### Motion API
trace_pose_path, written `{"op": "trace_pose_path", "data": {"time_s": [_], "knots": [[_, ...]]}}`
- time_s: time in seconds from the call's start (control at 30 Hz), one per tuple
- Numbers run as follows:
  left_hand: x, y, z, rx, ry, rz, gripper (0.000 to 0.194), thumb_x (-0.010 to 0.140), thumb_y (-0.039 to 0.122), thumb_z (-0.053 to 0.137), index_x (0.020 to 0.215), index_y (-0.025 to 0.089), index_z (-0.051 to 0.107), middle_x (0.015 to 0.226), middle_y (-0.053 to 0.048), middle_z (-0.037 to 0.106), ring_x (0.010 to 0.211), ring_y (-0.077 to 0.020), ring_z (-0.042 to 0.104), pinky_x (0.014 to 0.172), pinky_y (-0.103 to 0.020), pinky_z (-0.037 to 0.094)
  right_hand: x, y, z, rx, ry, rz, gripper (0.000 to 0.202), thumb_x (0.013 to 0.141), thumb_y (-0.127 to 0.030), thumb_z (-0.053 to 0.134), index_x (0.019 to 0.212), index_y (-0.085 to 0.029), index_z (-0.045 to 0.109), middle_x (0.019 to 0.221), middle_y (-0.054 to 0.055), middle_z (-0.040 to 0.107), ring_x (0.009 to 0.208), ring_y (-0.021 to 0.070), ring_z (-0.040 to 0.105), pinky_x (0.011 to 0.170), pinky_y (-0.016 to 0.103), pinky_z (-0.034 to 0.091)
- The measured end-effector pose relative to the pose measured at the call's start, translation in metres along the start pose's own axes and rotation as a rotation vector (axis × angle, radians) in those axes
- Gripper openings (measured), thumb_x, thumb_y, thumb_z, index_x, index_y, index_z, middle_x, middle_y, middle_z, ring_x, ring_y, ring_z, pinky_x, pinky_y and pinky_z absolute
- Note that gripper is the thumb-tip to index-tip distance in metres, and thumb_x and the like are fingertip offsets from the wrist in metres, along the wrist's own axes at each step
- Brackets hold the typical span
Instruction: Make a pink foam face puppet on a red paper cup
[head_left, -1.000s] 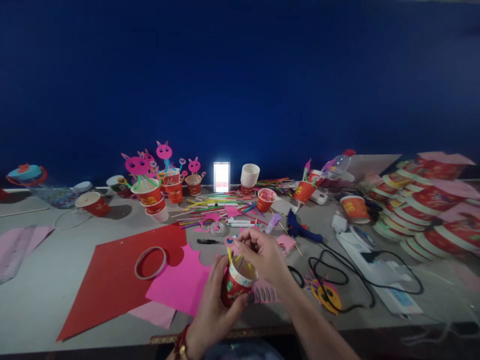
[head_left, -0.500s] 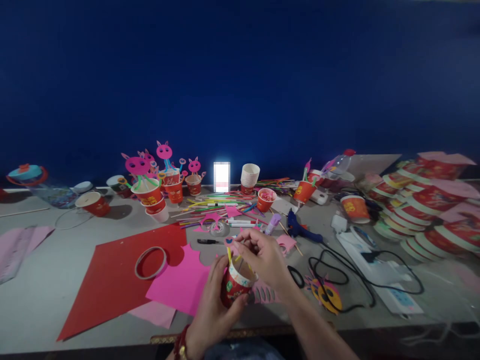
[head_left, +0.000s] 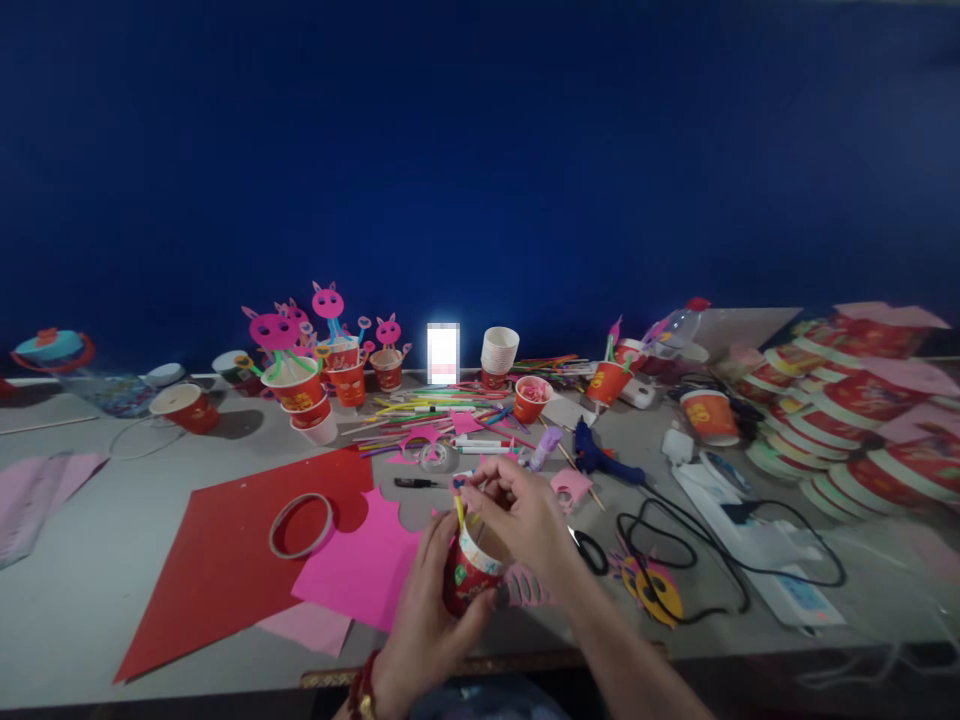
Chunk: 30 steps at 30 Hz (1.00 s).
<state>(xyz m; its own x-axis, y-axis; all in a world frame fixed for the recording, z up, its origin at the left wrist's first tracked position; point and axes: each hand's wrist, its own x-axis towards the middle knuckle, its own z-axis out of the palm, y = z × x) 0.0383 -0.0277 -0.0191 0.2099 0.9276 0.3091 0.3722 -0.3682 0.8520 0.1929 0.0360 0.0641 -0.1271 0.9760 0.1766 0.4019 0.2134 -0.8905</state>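
My left hand is wrapped round the left side and bottom of a red paper cup with a patterned white rim, near the table's front edge. Over the cup's opening, my right hand pinches the small pink piece at the top of a yellow strip that rises from the cup's left inner side. The right fingertips partly cover that piece. Bright pink paper lies left of the cup, partly over a red sheet with a tape roll on it.
Cups with pink animal figures stand at the back left. Coloured sticks lie in the middle. To the right are a blue glue gun, black scissors, cables, a power strip and stacked red cups.
My right hand has shifted slightly left, its fingertips now closer over the small pink piece. More of the scissors shows beside my right wrist. My left hand keeps its hold on the cup.
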Motion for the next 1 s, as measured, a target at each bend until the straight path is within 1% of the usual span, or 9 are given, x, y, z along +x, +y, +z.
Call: {"op": "trace_pose_path", "data": {"time_s": [0.13, 0.3, 0.5, 0.57, 0.63, 0.7, 0.77, 0.87, 1.0], "knots": [[0.001, 0.002, -0.001, -0.028, -0.003, -0.017, 0.073, 0.085, 0.024, 0.063, 0.148, 0.025, 0.026, 0.150, -0.017, 0.039, 0.142, -0.0367, 0.033, 0.110, -0.058, 0.037, -0.002, -0.001, 0.000, -0.031, 0.010, -0.025, 0.009, 0.088, -0.031, 0.064, 0.089, -0.022, 0.062, 0.063, -0.004, 0.061, 0.058, 0.0129, 0.058, 0.054, 0.021, 0.042], [0.002, 0.003, -0.002, -0.031, 0.019, -0.047, 0.072, 0.085, 0.028, 0.064, 0.148, 0.023, 0.031, 0.148, -0.017, 0.044, 0.140, -0.0361, 0.038, 0.108, -0.053, 0.041, -0.003, -0.005, 0.000, -0.040, 0.036, -0.050, 0.013, 0.090, -0.034, 0.064, 0.090, -0.021, 0.061, 0.060, -0.005, 0.058, 0.055, 0.0122, 0.055, 0.052, 0.020, 0.041], [0.002, 0.002, -0.002, -0.020, 0.001, -0.024, 0.070, 0.086, 0.025, 0.062, 0.147, 0.023, 0.029, 0.149, -0.017, 0.042, 0.141, -0.0361, 0.036, 0.109, -0.055, 0.040, -0.008, -0.010, -0.009, 0.097, 0.011, -0.061, 0.009, 0.094, -0.029, 0.057, 0.099, -0.022, 0.059, 0.068, -0.003, 0.064, 0.054, 0.0119, 0.060, 0.048, 0.020, 0.044], [0.002, 0.003, -0.004, 0.011, -0.010, -0.015, 0.069, 0.086, 0.023, 0.061, 0.147, 0.024, 0.028, 0.148, -0.017, 0.042, 0.141, -0.0358, 0.036, 0.109, -0.055, 0.040, -0.008, -0.014, -0.016, 0.068, 0.035, -0.149, 0.009, 0.096, -0.027, 0.054, 0.102, -0.023, 0.059, 0.077, 0.000, 0.067, 0.061, 0.0134, 0.063, 0.053, 0.022, 0.049], [0.003, 0.004, -0.007, 0.059, -0.020, 0.006, 0.070, 0.084, 0.020, 0.062, 0.146, 0.024, 0.028, 0.147, -0.017, 0.042, 0.141, -0.0354, 0.036, 0.109, -0.055, 0.039, -0.008, -0.021, -0.027, -0.080, 0.062, -0.333, 0.011, 0.094, -0.022, 0.056, 0.103, -0.023, 0.062, 0.088, 0.004, 0.070, 0.077, 0.0177, 0.067, 0.070, 0.029, 0.054], [0.003, 0.007, -0.011, 0.109, -0.030, 0.041, 0.071, 0.083, 0.018, 0.062, 0.146, 0.023, 0.029, 0.145, -0.017, 0.043, 0.139, -0.0341, 0.039, 0.109, -0.053, 0.041, -0.005, -0.028, -0.037, -0.255, 0.037, -0.535, 0.015, 0.092, -0.017, 0.058, 0.104, -0.023, 0.064, 0.097, 0.006, 0.071, 0.093, 0.0219, 0.065, 0.086, 0.037, 0.052], [0.004, 0.009, -0.017, 0.164, -0.042, 0.082, 0.071, 0.083, 0.016, 0.061, 0.146, 0.024, 0.028, 0.144, -0.017, 0.043, 0.136, -0.0318, 0.042, 0.107, -0.050, 0.044, -0.003, -0.033, -0.045, -0.367, -0.019, -0.658, 0.018, 0.091, -0.015, 0.059, 0.105, -0.022, 0.065, 0.101, 0.008, 0.072, 0.100, 0.0239, 0.063, 0.092, 0.040, 0.049], [0.006, 0.012, -0.022, 0.269, -0.048, 0.142, 0.072, 0.083, 0.016, 0.061, 0.147, 0.025, 0.028, 0.141, -0.016, 0.045, 0.130, -0.0295, 0.048, 0.103, -0.046, 0.049, -0.001, -0.034, -0.050, -0.415, -0.072, -0.704, 0.017, 0.090, -0.015, 0.059, 0.105, -0.021, 0.065, 0.103, 0.008, 0.072, 0.100, 0.0247, 0.062, 0.092, 0.042, 0.049], [0.006, 0.010, -0.022, 0.399, -0.005, 0.200, 0.074, 0.082, 0.014, 0.061, 0.147, 0.026, 0.029, 0.136, -0.015, 0.049, 0.125, -0.0303, 0.052, 0.099, -0.045, 0.052, -0.002, -0.030, -0.049, -0.380, -0.105, -0.707, 0.013, 0.090, -0.014, 0.059, 0.101, -0.021, 0.064, 0.098, 0.007, 0.072, 0.095, 0.0237, 0.061, 0.090, 0.042, 0.048]]}}
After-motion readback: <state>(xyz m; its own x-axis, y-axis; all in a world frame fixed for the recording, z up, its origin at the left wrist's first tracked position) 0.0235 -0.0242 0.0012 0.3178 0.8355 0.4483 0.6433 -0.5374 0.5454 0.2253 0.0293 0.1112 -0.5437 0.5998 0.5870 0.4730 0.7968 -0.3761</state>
